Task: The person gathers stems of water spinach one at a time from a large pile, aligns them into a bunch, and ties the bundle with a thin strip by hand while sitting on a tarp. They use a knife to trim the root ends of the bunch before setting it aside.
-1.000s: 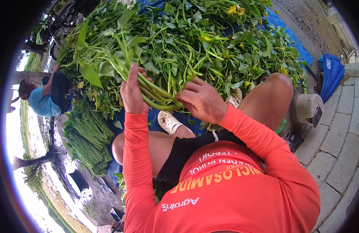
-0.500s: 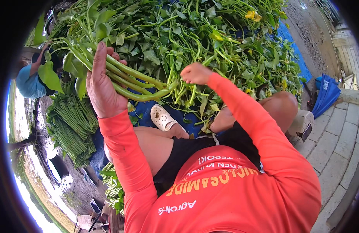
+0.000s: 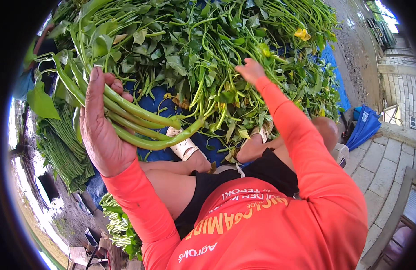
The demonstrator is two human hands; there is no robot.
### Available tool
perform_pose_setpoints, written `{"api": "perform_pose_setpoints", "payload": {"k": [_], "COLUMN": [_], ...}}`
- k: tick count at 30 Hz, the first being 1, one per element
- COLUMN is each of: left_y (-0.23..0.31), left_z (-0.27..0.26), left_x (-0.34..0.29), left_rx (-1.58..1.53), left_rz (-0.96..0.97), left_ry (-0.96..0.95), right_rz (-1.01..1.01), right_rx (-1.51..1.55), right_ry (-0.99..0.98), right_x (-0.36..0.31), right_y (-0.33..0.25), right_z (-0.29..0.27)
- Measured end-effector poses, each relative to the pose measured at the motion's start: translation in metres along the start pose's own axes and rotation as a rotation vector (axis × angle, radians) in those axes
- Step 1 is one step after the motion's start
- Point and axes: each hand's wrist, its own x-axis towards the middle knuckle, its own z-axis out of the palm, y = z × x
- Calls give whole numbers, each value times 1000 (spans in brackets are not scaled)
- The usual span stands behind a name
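In my left hand (image 3: 106, 130) is a small bunch of thick green water spinach stems (image 3: 145, 140), leafy at the far left end. Their bare ends point right, over my legs. My fingers wrap round the bunch from behind, with the thumb upright in front. Over the large heap of water spinach (image 3: 190, 40), my right hand (image 3: 251, 72) reaches out with its fingers a little apart. Its fingertips are close to loose stems; whether they touch any is hard to see. Several cut stems and leaves hang toward me from the heap's near edge.
A blue tarp (image 3: 331, 67) lies beneath the heap. Tied bundles of long green stems (image 3: 64, 148) rest at left, with more bundles (image 3: 120, 225) nearer me. A folded blue umbrella (image 3: 364, 128) stands at right by paving. My white clog (image 3: 183, 145) is below the stems. Someone in blue (image 3: 22, 85) sits far left.
My left hand has moved left and nearer with the bunch of water spinach. My right hand has moved away from the bunch, forward and right over the heap, its fingers loosened.
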Motion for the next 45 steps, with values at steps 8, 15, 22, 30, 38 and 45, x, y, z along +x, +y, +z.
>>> {"api": "perform_pose_setpoints", "payload": {"k": [8, 15, 22, 30, 38, 45], "left_y": [1, 2, 6, 15, 17, 15], "left_z": [7, 9, 12, -3, -3, 6], "left_x": [-5, -10, -14, -18, -11, -18], "left_rx": [47, 119, 97, 61, -22, 3], "left_rz": [-50, 61, 21, 25, 32, 36], "left_ry": [-4, 40, 52, 31, 39, -6], "right_rz": [384, 383, 487, 334, 85, -164], "right_rx": [-140, -141, -182, -124, -431, -685], "right_ry": [99, 107, 292, 258, 97, 293], "right_x": [-67, -83, -61, -75, -81, -98], "right_y": [-130, -138, -134, -120, -145, -181], "right_z": [77, 136, 171, 136, -8, -163]}}
